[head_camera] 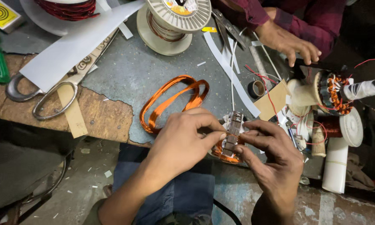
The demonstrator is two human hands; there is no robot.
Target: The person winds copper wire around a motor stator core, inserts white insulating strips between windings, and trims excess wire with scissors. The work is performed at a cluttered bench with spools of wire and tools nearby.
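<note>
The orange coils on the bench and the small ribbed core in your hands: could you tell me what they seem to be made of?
The orange coils look like enamelled copper wire: fine glossy strands bundled in loops. The ribbed core, held between the left hand and the right hand, looks like stacked grey steel plates with a dull metallic sheen, though motion blur leaves that open.
</note>
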